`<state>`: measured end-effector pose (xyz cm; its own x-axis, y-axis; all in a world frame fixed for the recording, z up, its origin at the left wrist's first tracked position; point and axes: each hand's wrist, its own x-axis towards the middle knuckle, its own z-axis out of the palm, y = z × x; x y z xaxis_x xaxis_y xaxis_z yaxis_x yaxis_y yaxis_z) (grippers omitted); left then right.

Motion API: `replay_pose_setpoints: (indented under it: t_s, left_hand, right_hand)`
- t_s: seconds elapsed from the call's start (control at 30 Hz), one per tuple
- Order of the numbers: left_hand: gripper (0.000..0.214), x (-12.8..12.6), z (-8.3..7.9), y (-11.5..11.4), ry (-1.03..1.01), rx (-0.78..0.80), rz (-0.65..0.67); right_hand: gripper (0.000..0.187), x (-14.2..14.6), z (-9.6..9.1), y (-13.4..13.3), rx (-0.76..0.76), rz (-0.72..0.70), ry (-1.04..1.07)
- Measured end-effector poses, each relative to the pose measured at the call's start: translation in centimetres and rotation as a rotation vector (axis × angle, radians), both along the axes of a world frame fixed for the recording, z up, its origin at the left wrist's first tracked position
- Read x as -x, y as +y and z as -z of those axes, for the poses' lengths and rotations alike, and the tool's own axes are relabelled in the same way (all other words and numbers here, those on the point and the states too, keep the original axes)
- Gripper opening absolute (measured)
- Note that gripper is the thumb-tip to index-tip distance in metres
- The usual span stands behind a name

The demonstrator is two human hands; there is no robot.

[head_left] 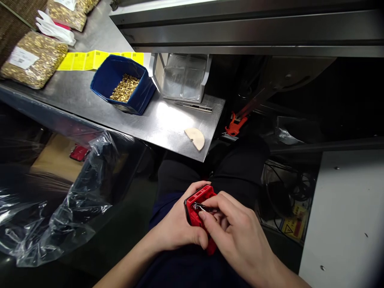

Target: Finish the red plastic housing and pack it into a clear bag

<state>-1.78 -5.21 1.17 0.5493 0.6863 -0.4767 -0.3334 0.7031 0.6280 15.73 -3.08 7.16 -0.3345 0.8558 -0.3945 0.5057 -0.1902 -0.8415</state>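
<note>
Red plastic housing (200,205) in left hand (177,228), right hand (237,232) with tweezers (201,207) against it, over lap.

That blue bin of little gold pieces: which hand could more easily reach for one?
Probably the right hand: it holds only thin tweezers. The left hand is wrapped around the red part, though it sits on the blue bin's side.

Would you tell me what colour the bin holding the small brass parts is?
The bin is dark blue, seen best in the head view.
</note>
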Motion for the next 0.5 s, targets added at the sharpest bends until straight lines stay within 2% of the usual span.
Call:
replay_pose_setpoints:
  t_s: [0.2,0.4,0.5]
  left_hand:
    - [0.111,-0.1,0.2,0.1,0.008,-0.03,-0.026]
    - [0.104,-0.1,0.3,0.3,-0.039,-0.051,-0.072]
    - [0.097,0.2,0.6,0.1,-0.017,-0.059,-0.119]
  right_hand:
    - [0.01,-0.1,0.1,0.1,0.01,0.036,0.055]
    - [0.008,-2.3,0.6,1.5,-0.022,0.201,-0.059]
    - [0.014,-3.3,1.8,2.9,-0.056,0.261,-0.133]
